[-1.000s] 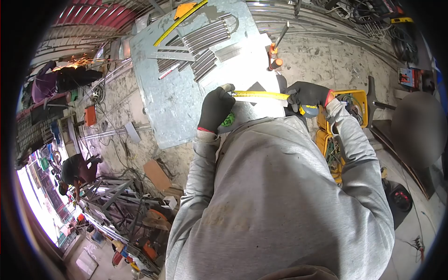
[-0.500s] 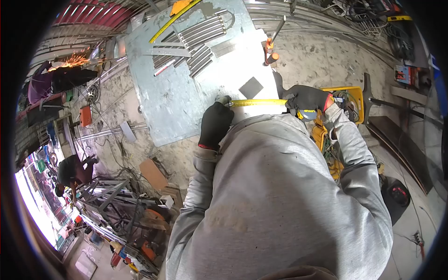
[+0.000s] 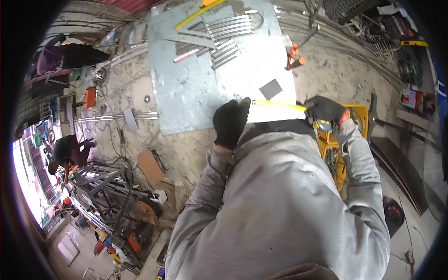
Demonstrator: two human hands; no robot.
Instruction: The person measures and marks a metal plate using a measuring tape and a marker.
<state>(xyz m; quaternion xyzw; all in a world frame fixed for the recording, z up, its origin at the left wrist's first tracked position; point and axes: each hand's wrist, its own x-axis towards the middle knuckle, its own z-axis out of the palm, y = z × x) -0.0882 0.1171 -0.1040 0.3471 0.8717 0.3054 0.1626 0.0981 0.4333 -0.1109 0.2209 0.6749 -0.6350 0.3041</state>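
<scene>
A yellow tape measure blade [image 3: 280, 105] stretches between my gloved hands along the near edge of the metal-topped table [image 3: 186, 107]. My left hand [image 3: 229, 122], in a black glove, is closed at the blade's left end; its fingertips partly hide the tip. My right hand [image 3: 327, 110], also gloved in black, grips the tape measure case [image 3: 323, 124] off the table's right edge. Just beyond the blade lies a small dark square plate [image 3: 271, 89]. Farther back are several cut metal tubes [image 3: 231, 29], a flat steel ruler [image 3: 191, 41] and a red-and-white marker [image 3: 186, 55].
An orange clamp [image 3: 294, 57] is at the table's right edge. A yellow crate [image 3: 359, 112] stands beside my right arm. On the left, one person [image 3: 70, 150] bends over metal frames [image 3: 100, 179]; another person [image 3: 70, 55] is farther back. Another yellow strip [image 3: 198, 15] lies at the table's back.
The view has shifted, so the table appears farther right. The blade now slants slightly down to the right, and my left hand has turned more upright. Sparks at the left are gone.
</scene>
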